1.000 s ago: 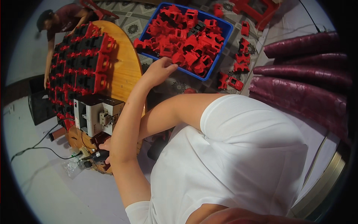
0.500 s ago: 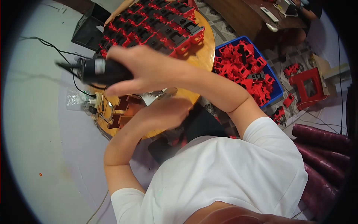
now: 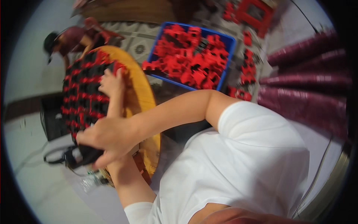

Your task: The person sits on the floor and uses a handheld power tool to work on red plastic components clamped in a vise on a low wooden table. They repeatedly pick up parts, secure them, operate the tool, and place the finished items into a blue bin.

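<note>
My left hand (image 3: 112,86) reaches to the right side of a set of red and black plastic parts (image 3: 84,89) packed in rows on a round wooden table (image 3: 143,82). Its fingers close round one red and black plastic part (image 3: 118,65) at the edge of the rows; motion blur softens the grip. My right hand (image 3: 110,136) is wrapped round a black cylindrical corded power tool (image 3: 85,154). This tool lies level above my left forearm, with its looped cable end pointing left. The tool's other end is hidden by the hand.
A blue crate (image 3: 230,56) heaped with red plastic parts stands right of the table. More red parts (image 3: 248,67) and a red stool (image 3: 257,15) are on the tiled floor. Another person (image 3: 72,39) bends at the table's far side. Maroon rolls (image 3: 302,82) lie at right.
The view has swung toward the right. My left hand has gone from the table's near side to the rows of parts. My right hand still holds the power tool, now lower in view.
</note>
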`<act>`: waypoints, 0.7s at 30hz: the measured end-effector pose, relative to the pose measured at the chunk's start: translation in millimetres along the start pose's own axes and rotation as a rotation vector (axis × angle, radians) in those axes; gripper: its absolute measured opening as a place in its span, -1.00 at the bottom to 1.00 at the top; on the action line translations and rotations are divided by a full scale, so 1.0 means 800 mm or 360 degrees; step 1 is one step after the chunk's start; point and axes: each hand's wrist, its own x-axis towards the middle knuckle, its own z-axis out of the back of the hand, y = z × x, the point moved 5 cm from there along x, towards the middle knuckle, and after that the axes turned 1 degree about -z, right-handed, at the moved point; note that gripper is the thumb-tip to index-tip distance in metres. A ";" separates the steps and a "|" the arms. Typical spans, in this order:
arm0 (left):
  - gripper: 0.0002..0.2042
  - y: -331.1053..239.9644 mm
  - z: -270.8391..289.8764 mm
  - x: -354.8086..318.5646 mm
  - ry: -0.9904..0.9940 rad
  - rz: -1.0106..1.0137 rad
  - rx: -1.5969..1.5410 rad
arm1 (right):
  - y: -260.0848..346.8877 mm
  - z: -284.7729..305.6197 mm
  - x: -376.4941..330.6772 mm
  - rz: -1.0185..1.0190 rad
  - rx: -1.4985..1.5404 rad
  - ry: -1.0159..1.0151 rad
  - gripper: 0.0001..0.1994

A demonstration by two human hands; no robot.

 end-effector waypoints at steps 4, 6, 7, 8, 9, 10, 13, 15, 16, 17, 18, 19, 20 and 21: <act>-0.46 -0.025 -0.014 0.029 -0.0076 -0.0276 0.0040 | -0.005 -0.005 -0.012 -0.0022 0.0111 -0.0022 -0.40; -0.49 -0.024 0.007 0.013 -0.0097 -0.0330 0.0017 | 0.016 -0.017 -0.016 0.0027 0.0129 0.0025 -0.41; -0.50 -0.031 0.022 0.006 -0.0114 -0.0357 -0.0014 | 0.021 -0.020 -0.016 0.0044 0.0135 0.0026 -0.41; -0.50 -0.040 0.046 -0.005 -0.0214 -0.0436 -0.0111 | 0.029 -0.021 -0.015 0.0071 0.0148 0.0035 -0.41; -0.50 -0.049 0.071 -0.021 -0.0317 -0.0500 -0.0207 | 0.037 -0.024 -0.013 0.0102 0.0165 0.0057 -0.41; -0.50 -0.064 0.099 -0.031 -0.0442 -0.0592 -0.0307 | 0.047 -0.017 -0.009 0.0132 0.0188 0.0069 -0.40; -0.47 -0.063 0.150 -0.105 -0.0497 -0.0842 -0.0645 | 0.080 -0.010 -0.002 0.0186 0.0198 0.0191 -0.39; -0.50 -0.029 0.171 -0.171 -0.0154 -0.0756 -0.0547 | 0.112 -0.007 0.006 0.0233 0.0157 0.0224 -0.38; -0.50 -0.008 0.175 -0.205 0.0040 -0.0659 -0.0502 | 0.124 -0.008 0.012 0.0268 0.0180 0.0266 -0.37; -0.50 0.007 0.195 -0.243 0.0043 -0.0698 -0.0602 | 0.132 -0.007 0.019 0.0264 0.0118 0.0316 -0.37; -0.50 -0.001 0.211 -0.240 -0.0052 -0.0910 -0.0781 | 0.120 0.012 0.036 0.0247 -0.0138 0.0281 -0.37; -0.50 0.012 0.244 -0.272 -0.0053 -0.0930 -0.0847 | 0.123 0.010 0.048 0.0269 -0.0219 0.0264 -0.38; -0.51 0.035 0.252 -0.303 0.0136 -0.0515 -0.0931 | 0.127 0.010 0.057 0.0280 -0.0160 0.0381 -0.41; -0.51 0.049 0.268 -0.335 0.0145 -0.0383 -0.0905 | 0.126 0.010 0.059 0.0220 -0.0067 0.0306 -0.45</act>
